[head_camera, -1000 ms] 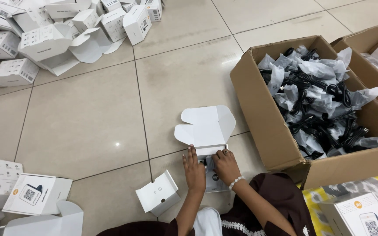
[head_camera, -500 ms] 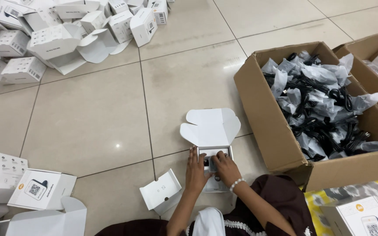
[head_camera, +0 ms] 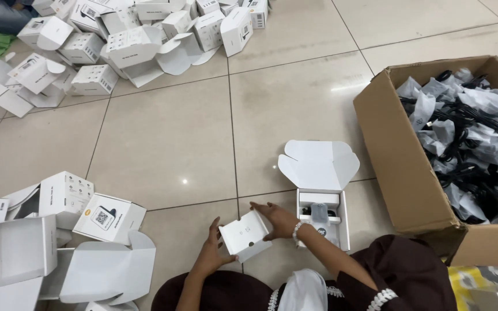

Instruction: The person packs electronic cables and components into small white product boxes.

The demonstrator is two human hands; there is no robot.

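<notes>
both hands, left hand (head_camera: 211, 253) and right hand (head_camera: 278, 220), grip small white insert (head_camera: 245, 234); open white box (head_camera: 322, 216) lies just beside right hand.

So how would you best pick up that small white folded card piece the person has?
Probably by its two opposite side edges, one hand from each side, as shown. The small white insert is thin, folded card, tilted above the floor; the left hand cups its lower left corner while the right hand pinches its right edge. Squeezing the flat face might crease it.
</notes>
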